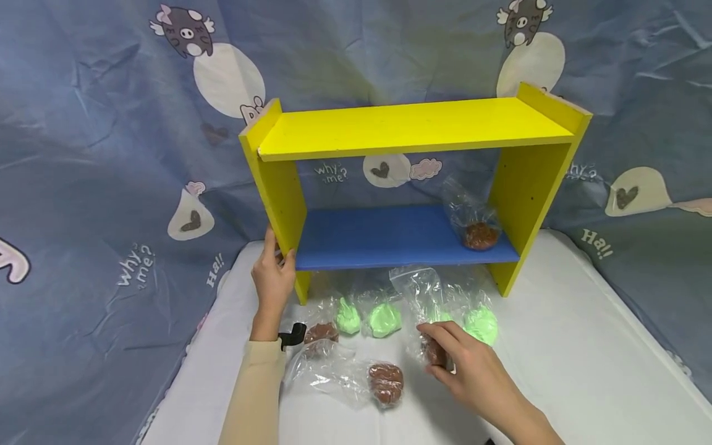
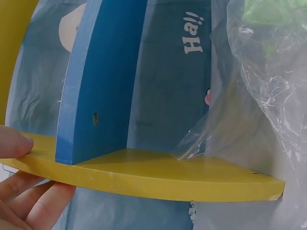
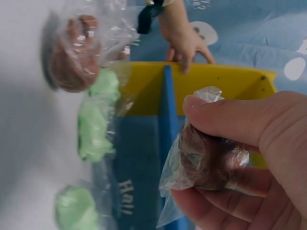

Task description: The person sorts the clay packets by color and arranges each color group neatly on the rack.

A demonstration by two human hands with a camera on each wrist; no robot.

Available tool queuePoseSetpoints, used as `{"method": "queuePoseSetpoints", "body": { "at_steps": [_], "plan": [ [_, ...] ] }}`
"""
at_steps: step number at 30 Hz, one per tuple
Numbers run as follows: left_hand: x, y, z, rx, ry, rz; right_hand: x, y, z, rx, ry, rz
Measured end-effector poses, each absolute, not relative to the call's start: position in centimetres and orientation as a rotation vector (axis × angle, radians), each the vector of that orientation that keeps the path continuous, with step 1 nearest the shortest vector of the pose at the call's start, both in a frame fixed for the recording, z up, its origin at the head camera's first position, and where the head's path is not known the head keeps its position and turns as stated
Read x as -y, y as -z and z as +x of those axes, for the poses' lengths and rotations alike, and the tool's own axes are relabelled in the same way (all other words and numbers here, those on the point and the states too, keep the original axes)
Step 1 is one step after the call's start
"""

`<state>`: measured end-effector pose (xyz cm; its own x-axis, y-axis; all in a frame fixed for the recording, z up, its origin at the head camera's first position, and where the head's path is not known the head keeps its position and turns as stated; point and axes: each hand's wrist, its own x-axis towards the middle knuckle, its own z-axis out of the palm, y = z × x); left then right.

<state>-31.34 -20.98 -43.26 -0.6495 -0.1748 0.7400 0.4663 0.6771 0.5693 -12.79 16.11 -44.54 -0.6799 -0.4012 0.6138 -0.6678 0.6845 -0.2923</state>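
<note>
"What does the right hand (image 1: 473,366) have?"

"A brown lump (image 1: 436,353) in a clear bag. Its grip is closed round it, with the thumb on one side and the fingers on the other."

"Where is that lump?"

"In front of the yellow and blue shelf (image 1: 411,127), near the green lumps (image 1: 384,320). The loose top of its bag sticks up."

"And the left hand (image 1: 274,276)?"

"That grip is pinched on the shelf's yellow side board (image 1: 275,191), next to the blue board (image 1: 372,238). Thumb inside, fingers outside."

"Is anything up on the blue board?"

"Yes, a bagged brown ball (image 1: 481,236) at the right end, near the other yellow side."

"What's on the white table (image 1: 578,346)?"

"The green lumps, in bags, in a row by the bottom of the shelf. Two more brown bagged pieces too: one in front (image 1: 386,384), one near the left wrist (image 1: 321,332)."
</note>
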Motion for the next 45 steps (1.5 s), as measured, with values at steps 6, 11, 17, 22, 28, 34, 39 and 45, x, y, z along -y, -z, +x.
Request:
{"method": "queuePoseSetpoints", "body": {
  "at_steps": [6, 11, 17, 22, 28, 34, 39, 45],
  "plan": [
    [21.1, 43.2, -31.4, 2.06, 0.991, -0.234, -16.6, 42.3, -13.2, 2.388, -0.682, 0.841],
    [21.1, 43.4, -31.4, 2.068, 0.994, -0.234, -17.0, 40.7, -13.6, 2.367, -0.644, 0.862],
    [21.1, 43.6, -31.5, 2.074, 0.988, -0.228, -17.3, 38.9, -14.4, 2.332, -0.611, 0.885],
    [21.1, 43.5, -31.5, 2.076, 0.98, -0.227, -17.6, 38.0, -16.2, 2.319, -0.599, 0.872],
    [21.0, 43.6, -31.4, 2.078, 0.987, -0.236, -17.8, 37.9, -18.5, 2.29, -0.585, 0.872],
    [20.9, 43.7, -31.2, 2.076, 1.007, -0.25, -18.1, 37.7, -19.9, 2.27, -0.571, 0.878],
    [20.9, 43.5, -31.2, 2.059, 0.989, -0.25, -18.4, 37.5, -21.4, 2.29, -0.58, 0.845],
    [20.9, 43.2, -31.2, 2.067, 0.982, -0.242, -18.9, 37.8, -23.4, 2.293, -0.608, 0.799]
  ]
}}
